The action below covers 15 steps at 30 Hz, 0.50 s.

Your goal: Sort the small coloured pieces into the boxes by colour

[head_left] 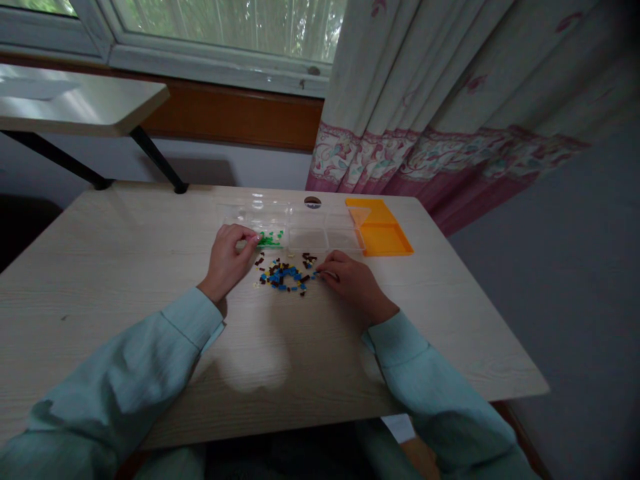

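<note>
Several small building bricks [284, 275] in blue, dark brown, yellow and white lie in a loose pile on the table. Behind them is a clear plastic compartment box [307, 239]; green pieces [271, 239] lie in its front left compartment. My left hand [231, 257] is at that compartment's left edge, thumb and fingers pinched beside the green pieces. My right hand [353, 281] is at the right edge of the pile, fingertips closed together near a small blue brick. Whatever either pinch holds is too small to make out.
An orange tray [383, 233] stands at the back right, partly under the clear box's right end. A raised shelf [100, 100] on black legs stands at the back left. A round cable hole [313, 201] is near the table's [320, 373] back edge, below the curtain [400, 87].
</note>
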Motion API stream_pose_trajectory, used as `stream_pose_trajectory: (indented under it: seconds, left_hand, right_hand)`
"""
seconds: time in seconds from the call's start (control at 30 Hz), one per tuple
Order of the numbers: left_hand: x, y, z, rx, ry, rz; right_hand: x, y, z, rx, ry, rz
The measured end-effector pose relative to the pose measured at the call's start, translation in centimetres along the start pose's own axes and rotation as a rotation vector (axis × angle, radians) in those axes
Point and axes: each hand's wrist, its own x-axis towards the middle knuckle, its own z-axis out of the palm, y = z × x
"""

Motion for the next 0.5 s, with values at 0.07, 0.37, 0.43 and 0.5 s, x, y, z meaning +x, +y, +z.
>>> stream_pose_trajectory:
  seconds: [0.07, 0.37, 0.43, 0.5]
  left_hand:
    - [0.01, 0.04, -0.03, 0.005, -0.006, -0.011]
    - [0.02, 0.07, 0.08, -0.002, -0.010, -0.013]
    - [0.00, 0.01, 0.13, -0.001, -0.006, -0.015]
    - [-0.03, -0.07, 0.16, 0.002, -0.004, -0.018]
  right_hand:
    - [0.03, -0.05, -0.06, -0.015, -0.011, 0.013]
    - [0.07, -0.18, -0.18, -0.057, -0.017, 0.021]
    - [0.10, -0.20, -0.17, -0.058, -0.007, 0.022]
    - [0.13, -0.16, -0.09, -0.052, 0.001, 0.021]
